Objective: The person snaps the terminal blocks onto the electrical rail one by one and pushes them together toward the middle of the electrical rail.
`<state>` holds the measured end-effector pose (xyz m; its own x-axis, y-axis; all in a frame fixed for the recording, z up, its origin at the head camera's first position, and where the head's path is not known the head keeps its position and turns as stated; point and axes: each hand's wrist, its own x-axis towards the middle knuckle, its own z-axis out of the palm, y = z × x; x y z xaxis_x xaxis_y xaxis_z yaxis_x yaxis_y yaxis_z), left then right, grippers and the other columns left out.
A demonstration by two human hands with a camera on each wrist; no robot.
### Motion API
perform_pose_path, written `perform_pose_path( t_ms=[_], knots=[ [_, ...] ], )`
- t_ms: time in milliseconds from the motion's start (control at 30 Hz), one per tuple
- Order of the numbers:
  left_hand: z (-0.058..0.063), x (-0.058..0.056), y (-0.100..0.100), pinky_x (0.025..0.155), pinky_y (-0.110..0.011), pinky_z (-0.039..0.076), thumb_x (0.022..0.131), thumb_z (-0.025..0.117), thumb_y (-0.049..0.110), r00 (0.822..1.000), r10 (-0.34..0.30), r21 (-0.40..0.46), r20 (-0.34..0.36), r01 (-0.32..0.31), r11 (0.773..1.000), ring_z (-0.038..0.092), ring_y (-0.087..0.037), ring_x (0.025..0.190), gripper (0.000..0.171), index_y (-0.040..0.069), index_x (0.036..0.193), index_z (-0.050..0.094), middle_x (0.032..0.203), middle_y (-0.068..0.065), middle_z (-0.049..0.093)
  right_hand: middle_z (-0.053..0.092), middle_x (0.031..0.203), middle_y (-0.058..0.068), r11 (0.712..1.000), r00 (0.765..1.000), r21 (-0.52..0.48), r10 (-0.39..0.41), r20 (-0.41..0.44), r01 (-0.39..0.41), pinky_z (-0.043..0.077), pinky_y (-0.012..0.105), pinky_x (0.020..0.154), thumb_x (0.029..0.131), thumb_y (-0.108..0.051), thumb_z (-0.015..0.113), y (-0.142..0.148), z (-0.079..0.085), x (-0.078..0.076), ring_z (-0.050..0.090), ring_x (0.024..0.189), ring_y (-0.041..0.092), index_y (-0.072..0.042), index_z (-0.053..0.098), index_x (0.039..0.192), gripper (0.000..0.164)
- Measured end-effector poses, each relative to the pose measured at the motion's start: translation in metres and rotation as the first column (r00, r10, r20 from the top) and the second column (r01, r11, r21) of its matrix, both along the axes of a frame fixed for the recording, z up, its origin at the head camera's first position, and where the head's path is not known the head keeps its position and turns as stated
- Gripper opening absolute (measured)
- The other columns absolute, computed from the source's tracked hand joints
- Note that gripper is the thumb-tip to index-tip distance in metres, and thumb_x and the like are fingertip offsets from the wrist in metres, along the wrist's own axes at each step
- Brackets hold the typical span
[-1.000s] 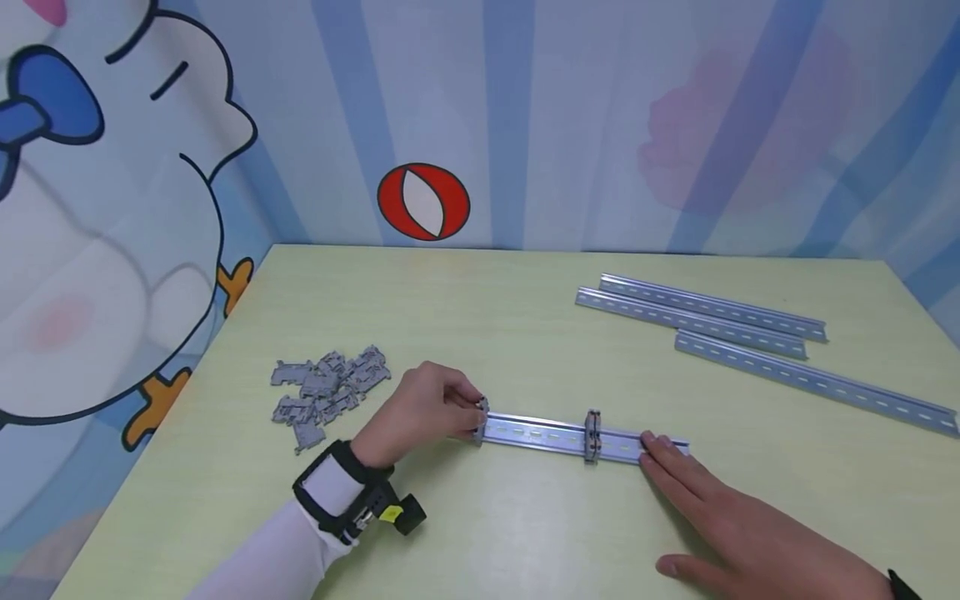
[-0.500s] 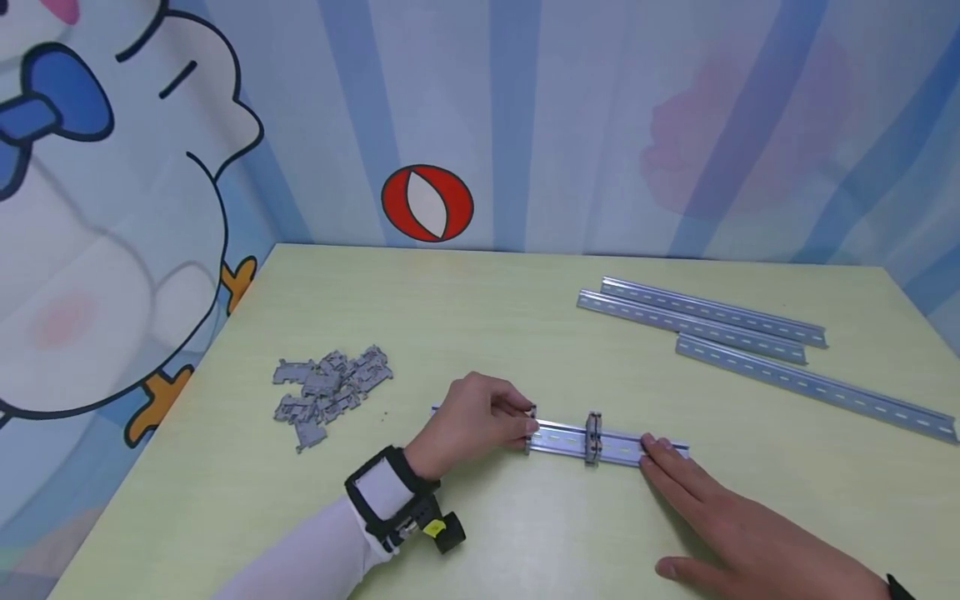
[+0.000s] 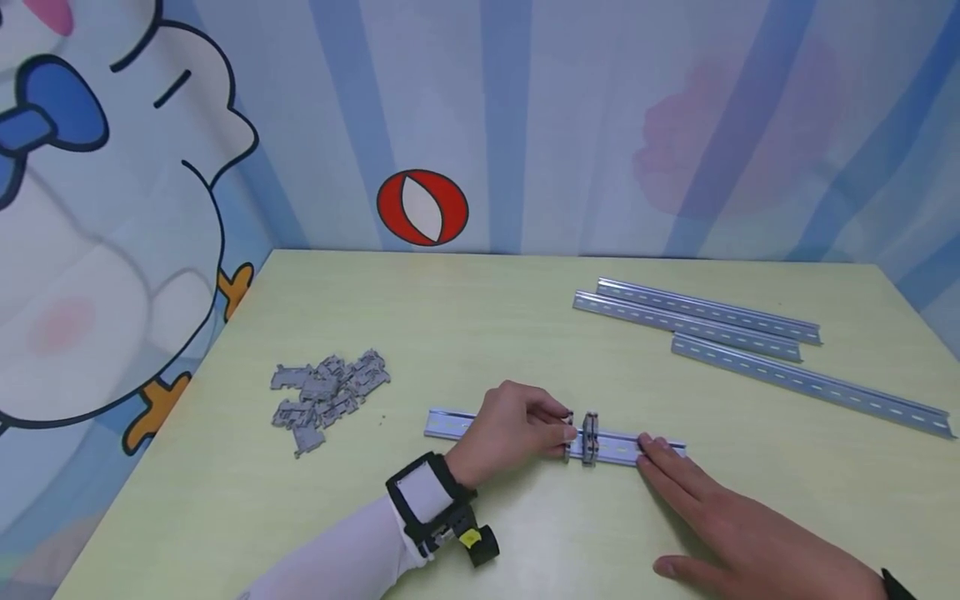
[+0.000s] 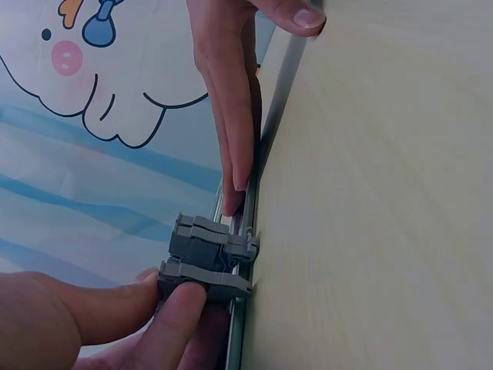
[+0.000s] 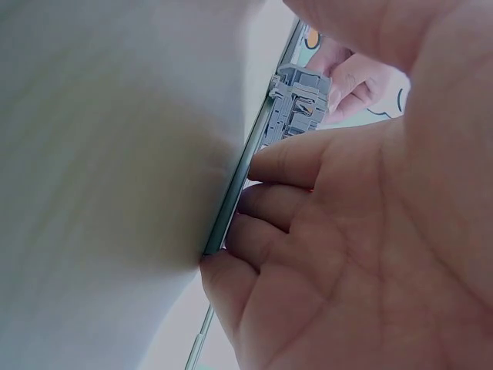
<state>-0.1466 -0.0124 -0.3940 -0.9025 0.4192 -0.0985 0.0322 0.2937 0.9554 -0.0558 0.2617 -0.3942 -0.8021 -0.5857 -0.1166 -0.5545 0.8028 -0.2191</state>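
Note:
A slotted metal DIN rail (image 3: pixel 447 424) lies across the table in front of me. My left hand (image 3: pixel 516 432) pinches a grey DIN-rail clip (image 4: pixel 204 279) between thumb and fingers, upright on the rail. Just right of it, a second grey clip (image 3: pixel 590 439) stands across the same rail. In the left wrist view a slim gap shows between part of the two; whether they touch elsewhere I cannot tell. Straight fingers of my right hand (image 3: pixel 727 512) press on the rail's right end, thumb spread apart. The left hand covers the rail's middle in the head view.
A loose pile of grey clips (image 3: pixel 330 390) lies on the table (image 3: pixel 360 292) to the left. At the back right are three more slotted rails (image 3: pixel 810 385), two lying side by side. A printed wall (image 3: pixel 555 125) rises behind the table.
My left hand has slid the pinched clip rightward along the rail, from its left end to close beside the standing clip. The right hand has stayed on the rail's right end.

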Motion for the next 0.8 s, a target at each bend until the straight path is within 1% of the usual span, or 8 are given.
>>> perform_pose_path(
  t_ms=[100,200,367,500,667,800],
  knots=[
    [0.0,0.0,0.006,0.062,-0.026,0.057,0.084,0.076,0.011,1.0,-0.005,0.01,0.006,0.005,1.0,0.07,-0.01,0.07,0.023,0.0,0.104,0.072,0.083,-0.001,0.073,0.003,0.164,-0.003,1.0,1.0,-0.002,-0.004,0.013,0.004,0.048,0.032,0.096,0.09,-0.069,0.045,0.001,0.0,0.0,0.02,0.147,0.018,-0.022,0.01,0.157,0.089],
    [0.0,0.001,0.01,0.062,-0.027,0.057,0.084,0.076,0.01,1.0,-0.008,0.027,0.023,0.008,1.0,0.071,-0.013,0.07,0.022,0.001,0.103,0.072,0.082,-0.001,0.072,0.004,0.164,-0.003,1.0,1.0,-0.006,0.002,0.003,-0.002,0.048,0.032,0.097,0.09,-0.068,0.046,0.001,-0.001,-0.001,0.02,0.147,0.018,-0.022,0.011,0.157,0.089],
    [0.0,0.001,0.014,0.061,-0.026,0.057,0.084,0.077,0.013,1.0,-0.005,0.001,0.012,0.005,1.0,0.071,-0.012,0.069,0.021,0.002,0.102,0.072,0.08,0.0,0.072,0.006,0.164,-0.002,1.0,0.999,-0.015,0.015,-0.028,-0.015,0.048,0.033,0.098,0.09,-0.067,0.047,0.0,-0.001,-0.001,0.021,0.147,0.017,-0.021,0.012,0.157,0.089],
    [0.001,0.001,0.013,0.062,-0.023,0.055,0.084,0.077,0.017,0.999,-0.012,-0.048,-0.037,0.01,0.999,0.07,-0.009,0.068,0.023,0.004,0.102,0.072,0.08,0.002,0.072,0.007,0.164,-0.002,1.0,0.999,-0.016,0.02,-0.045,-0.02,0.048,0.032,0.098,0.09,-0.066,0.048,0.0,-0.001,-0.002,0.021,0.147,0.016,-0.02,0.013,0.157,0.088],
    [0.001,0.002,0.013,0.063,-0.02,0.053,0.084,0.078,0.022,0.994,-0.028,-0.103,-0.11,0.017,0.995,0.067,-0.002,0.067,0.025,0.006,0.102,0.073,0.08,0.004,0.073,0.007,0.164,-0.001,1.0,0.998,-0.017,0.025,-0.064,-0.026,0.048,0.031,0.097,0.09,-0.066,0.049,0.001,-0.002,-0.001,0.016,0.147,0.011,-0.019,0.013,0.157,0.089],
    [0.001,0.002,0.014,0.064,-0.019,0.053,0.084,0.078,0.023,0.99,-0.042,-0.123,-0.136,0.025,0.992,0.065,0.0,0.067,0.025,0.006,0.102,0.073,0.08,0.004,0.072,0.007,0.164,-0.001,0.999,0.997,-0.019,0.028,-0.069,-0.029,0.048,0.031,0.096,0.091,-0.066,0.049,0.002,-0.003,-0.001,0.013,0.147,0.007,-0.019,0.014,0.157,0.089]
  ],
)
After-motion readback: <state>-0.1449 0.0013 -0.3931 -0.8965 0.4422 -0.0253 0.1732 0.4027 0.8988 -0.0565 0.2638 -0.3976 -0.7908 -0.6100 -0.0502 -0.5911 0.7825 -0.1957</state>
